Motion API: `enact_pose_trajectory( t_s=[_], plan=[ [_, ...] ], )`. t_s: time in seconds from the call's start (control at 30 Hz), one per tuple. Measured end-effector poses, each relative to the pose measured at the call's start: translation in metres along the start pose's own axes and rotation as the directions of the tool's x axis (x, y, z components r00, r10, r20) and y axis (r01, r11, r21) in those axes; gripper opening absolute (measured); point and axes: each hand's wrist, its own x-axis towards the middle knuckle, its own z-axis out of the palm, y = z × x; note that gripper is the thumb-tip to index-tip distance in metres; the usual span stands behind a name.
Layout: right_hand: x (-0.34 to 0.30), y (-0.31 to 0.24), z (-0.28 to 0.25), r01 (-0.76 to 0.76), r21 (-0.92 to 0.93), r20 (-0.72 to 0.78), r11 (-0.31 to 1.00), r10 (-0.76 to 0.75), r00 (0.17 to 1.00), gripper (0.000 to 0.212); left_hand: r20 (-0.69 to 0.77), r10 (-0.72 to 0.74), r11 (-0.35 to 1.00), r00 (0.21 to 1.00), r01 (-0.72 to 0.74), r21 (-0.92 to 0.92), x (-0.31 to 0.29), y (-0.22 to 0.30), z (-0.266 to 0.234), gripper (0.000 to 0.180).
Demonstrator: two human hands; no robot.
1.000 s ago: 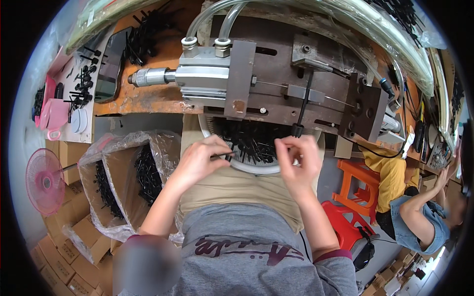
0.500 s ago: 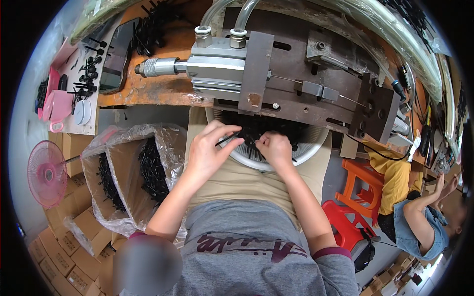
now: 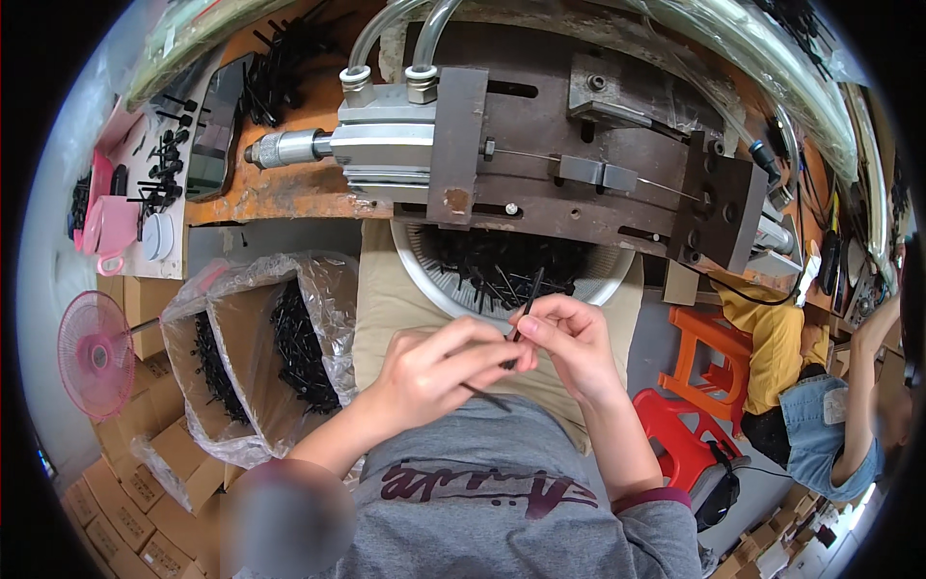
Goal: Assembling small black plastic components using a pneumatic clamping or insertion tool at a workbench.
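- From here I see the right hand (image 3: 571, 349) out of the basket (image 3: 608, 277) it was dipping into; its fingertips now pinch a black rod (image 3: 534, 286).
- The left hand (image 3: 432, 374) has come across to meet it, fingers curled around a second rod (image 3: 492, 398).
- Both hands sit at the basket's near edge, on the wearer's side.

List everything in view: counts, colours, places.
bench: one, orange, top
machine: one, brown and silver, top
hoses: several, clear, top
basket: one, white, below machine
boxes: several, brown, lower left
loose rods: many, black, basket, boxes, bench
phone: one, dark, upper left
cup: one, pink, left
fan: one, pink, left
stools: two, orange and red, right
co-worker: one, blue top, right
held rods: two visible, black, centre
left hand: one, bare, centre
right hand: one, bare, centre
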Motion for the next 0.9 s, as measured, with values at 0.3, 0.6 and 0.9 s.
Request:
enact_pose_trajectory(
  t_s=[0.3,0.6,0.9],
  plan=[
    [-0.011,-0.037,0.019,0.141,-0.058,-0.074,0.988,-0.145,0.987,0.023,0.079,0.155,0.986,0.985,-0.159,0.053,0.007,0.022,-0.022,0.032],
    [-0.020,-0.046,0.026,0.272,-0.148,-0.134,0.951,-0.292,0.947,0.029,0.096,0.182,0.983,0.979,-0.178,-0.047,0.010,0.034,-0.032,0.022],
    [-0.024,-0.047,0.037,0.326,-0.092,-0.021,0.941,-0.329,0.944,0.032,0.100,0.181,0.983,0.978,-0.183,0.005,0.012,0.037,-0.034,0.022]
  ],
)
